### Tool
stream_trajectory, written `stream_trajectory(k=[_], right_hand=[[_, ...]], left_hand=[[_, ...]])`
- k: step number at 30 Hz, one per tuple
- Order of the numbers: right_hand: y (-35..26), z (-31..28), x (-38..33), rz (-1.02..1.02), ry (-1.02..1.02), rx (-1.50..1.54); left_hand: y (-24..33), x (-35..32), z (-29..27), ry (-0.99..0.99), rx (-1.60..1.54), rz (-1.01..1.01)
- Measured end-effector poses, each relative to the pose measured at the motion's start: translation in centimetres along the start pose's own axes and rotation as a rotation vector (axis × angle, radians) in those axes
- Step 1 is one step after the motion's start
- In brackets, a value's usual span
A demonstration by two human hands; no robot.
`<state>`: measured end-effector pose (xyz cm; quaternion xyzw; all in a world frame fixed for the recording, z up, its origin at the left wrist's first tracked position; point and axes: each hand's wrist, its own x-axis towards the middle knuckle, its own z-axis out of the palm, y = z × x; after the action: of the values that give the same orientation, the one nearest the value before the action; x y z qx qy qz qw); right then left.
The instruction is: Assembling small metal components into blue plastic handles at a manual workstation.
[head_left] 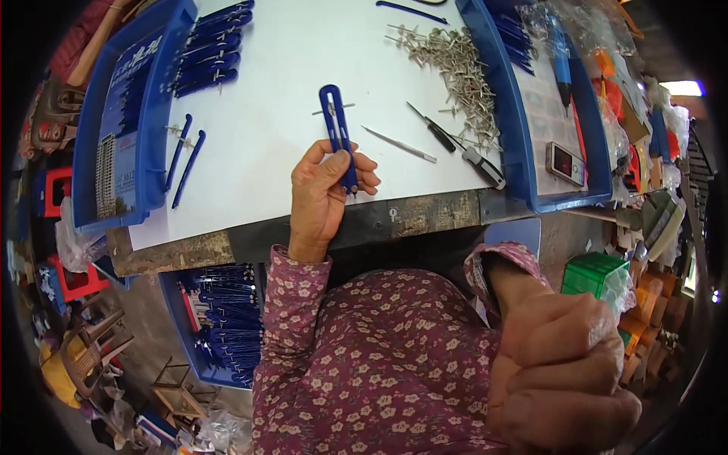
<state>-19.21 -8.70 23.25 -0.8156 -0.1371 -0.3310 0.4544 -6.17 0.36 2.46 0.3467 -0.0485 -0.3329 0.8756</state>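
Observation:
My left hand (326,186) is over the front edge of the white-topped table (288,114). Its fingers close round the lower part of a blue two-legged tool (331,114), shaped like a drawing compass, with a thin metal pin across its upper part. The tool points away from me, its looped end at the top. Close to the camera at the lower right, my right hand (561,364) is curled into a fist; whatever it may hold is hidden. Right of the tool lie a slim silver pointed tool (400,144) and a black-and-grey handled screwdriver (483,168).
A heap of small metal pins (455,76) lies at the right. Blue trays (157,152) (523,152) flank the table. Blue pieces (208,53) are bundled at the far left, and two lie loose nearer. Below the table is a bin (178,318) of blue tools.

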Motion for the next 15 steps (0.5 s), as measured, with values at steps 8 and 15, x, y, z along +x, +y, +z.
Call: stream_trajectory(k=[8,15], right_hand=[[5.4,3.7,-1.4,-0.268,-0.099,0.257],[4.5,6.3,-1.9,-0.352,-0.275,0.492]], left_hand=[[0.9,-0.7,-0.2,0.047,0.232,0.100],[2.4,-1.2,-0.9,0.067,0.265,0.163]])
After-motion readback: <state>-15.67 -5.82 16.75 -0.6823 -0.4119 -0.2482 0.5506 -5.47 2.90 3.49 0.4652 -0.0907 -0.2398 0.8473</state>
